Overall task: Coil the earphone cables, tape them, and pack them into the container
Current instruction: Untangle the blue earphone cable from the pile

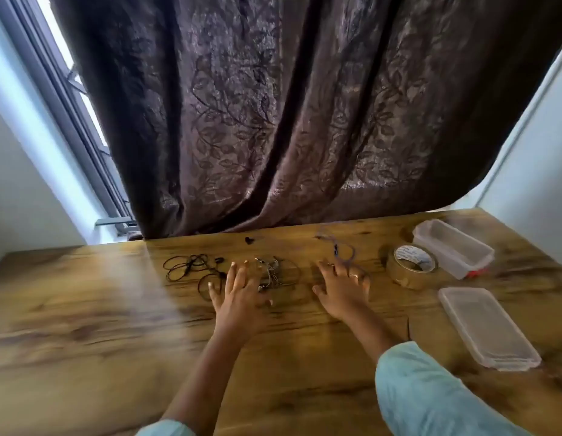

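- L hand (239,297) — fingers spread, gripping nothing, beside cable tangle (279,272), centre frame.
- R hand (342,291) — same, over worktop (84,309).
- Mid-right: tape roll (412,267), container (452,247).

A dark leaf-patterned curtain (273,121) hangs behind the wooden table (84,309).

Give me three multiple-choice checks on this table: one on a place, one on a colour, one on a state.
1. The brown packing-tape roll lies: A) on the floor; B) between the right hand and the clear plastic container; C) beside the window.
2. The leftmost tangled earphone cable is: A) black; B) red; C) yellow.
3. The container is: A) lidded; B) open, its clear flat lid lying apart; C) overturned.
B: it sits right of that hand, left of the container. A: black strands. B: lid lies flat, off it.
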